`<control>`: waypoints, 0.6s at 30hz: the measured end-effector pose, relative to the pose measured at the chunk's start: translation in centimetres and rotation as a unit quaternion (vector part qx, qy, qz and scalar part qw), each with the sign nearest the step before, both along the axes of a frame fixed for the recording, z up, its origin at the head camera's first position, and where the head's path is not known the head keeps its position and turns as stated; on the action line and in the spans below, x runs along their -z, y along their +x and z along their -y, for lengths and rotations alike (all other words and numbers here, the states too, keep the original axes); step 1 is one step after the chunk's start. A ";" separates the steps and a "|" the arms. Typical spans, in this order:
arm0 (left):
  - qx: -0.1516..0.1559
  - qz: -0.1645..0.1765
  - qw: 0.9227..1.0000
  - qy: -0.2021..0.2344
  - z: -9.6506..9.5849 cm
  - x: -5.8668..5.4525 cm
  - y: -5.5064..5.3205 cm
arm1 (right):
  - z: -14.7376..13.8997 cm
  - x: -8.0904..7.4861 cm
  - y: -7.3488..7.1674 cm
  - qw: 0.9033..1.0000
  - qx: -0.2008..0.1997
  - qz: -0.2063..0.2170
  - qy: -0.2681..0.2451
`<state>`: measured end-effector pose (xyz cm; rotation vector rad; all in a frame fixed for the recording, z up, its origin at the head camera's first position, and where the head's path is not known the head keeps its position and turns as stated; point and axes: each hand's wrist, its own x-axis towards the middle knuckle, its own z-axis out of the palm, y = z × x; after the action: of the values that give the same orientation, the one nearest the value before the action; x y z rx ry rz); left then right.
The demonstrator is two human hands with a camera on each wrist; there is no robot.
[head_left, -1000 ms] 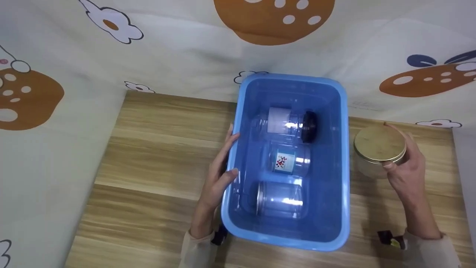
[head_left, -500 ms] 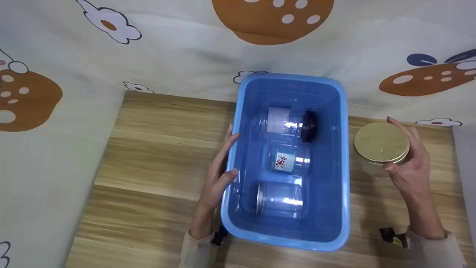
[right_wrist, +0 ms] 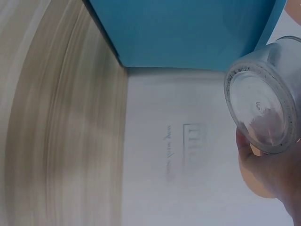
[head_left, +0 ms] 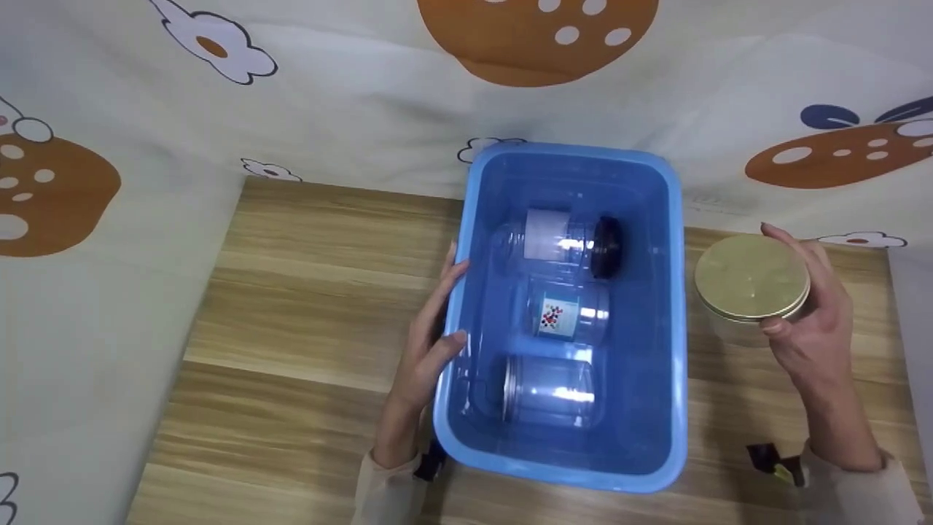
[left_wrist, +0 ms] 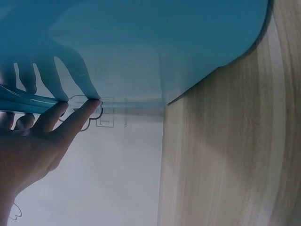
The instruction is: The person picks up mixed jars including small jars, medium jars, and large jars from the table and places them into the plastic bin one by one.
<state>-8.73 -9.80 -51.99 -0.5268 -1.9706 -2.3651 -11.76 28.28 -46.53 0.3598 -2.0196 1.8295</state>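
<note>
A blue plastic bin [head_left: 678, 408] stands in the middle of the head view. My left hand [head_left: 426, 346] rests against its left side, thumb and index fingertips at the rim. In the left wrist view, fairly straight fingers [left_wrist: 75, 120] touch the outer wall. My right hand [head_left: 820, 317] grips a clear jar with a gold lid [head_left: 752, 277], held upright beside the bin's right side. The round bottom of this jar [right_wrist: 257, 107] shows in the right wrist view, up off the table. Inside the bin lie a black-lidded jar [head_left: 547, 237], a labelled jar [head_left: 560, 317] and a clear jar [head_left: 550, 390].
A wood-grain table [head_left: 291, 306] carries the bin. Behind and to the left stand pale printed sheets [head_left: 350, 95] with orange shapes and flowers, and the bin's far end is close to the back one. Another pale sheet [head_left: 915, 292] edges the right side.
My right hand has lifted the gold-lidded jar and shifted it slightly to the right; its lid looks a little larger in the head view. My left hand and the bin stay put.
</note>
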 end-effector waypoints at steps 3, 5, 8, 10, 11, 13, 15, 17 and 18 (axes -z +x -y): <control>0.002 0.005 1.000 0.000 0.1 -0.1 0.0 | 0.1 -0.1 -0.1 1.000 0.008 -0.008 0.017; 0.003 0.004 1.000 0.002 0.1 -0.1 0.0 | 0.1 -0.2 -0.1 1.000 0.009 -0.014 0.019; 0.003 0.003 1.000 0.002 0.1 -0.1 -0.1 | 0.3 -0.4 -0.2 1.000 0.009 -0.015 0.021; 0.003 0.005 1.000 0.000 0.1 -0.1 -0.1 | 0.4 -0.6 -0.2 1.000 0.006 -0.013 0.016; 0.003 0.007 1.000 0.000 0.1 -0.1 -0.1 | 0.5 -0.7 -0.2 1.000 0.005 -0.012 0.017; 0.002 0.006 1.000 -0.002 0.1 -0.1 0.0 | 0.6 -0.9 -0.3 1.000 0.007 -0.010 0.024; 0.002 0.005 1.000 -0.004 0.1 -0.1 0.0 | 0.7 -1.1 -0.3 0.999 0.008 -0.010 0.031; 0.002 0.003 1.000 -0.004 0.0 0.0 0.0 | 0.7 -1.1 -0.4 0.999 0.009 -0.009 0.040; 0.001 0.003 1.000 -0.004 0.0 0.0 -0.1 | 0.6 -1.1 -0.5 0.999 0.010 -0.009 0.044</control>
<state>-8.80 -9.82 -51.97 -0.5231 -1.9843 -2.3649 -12.21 27.64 -45.41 0.3792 -2.0882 1.7241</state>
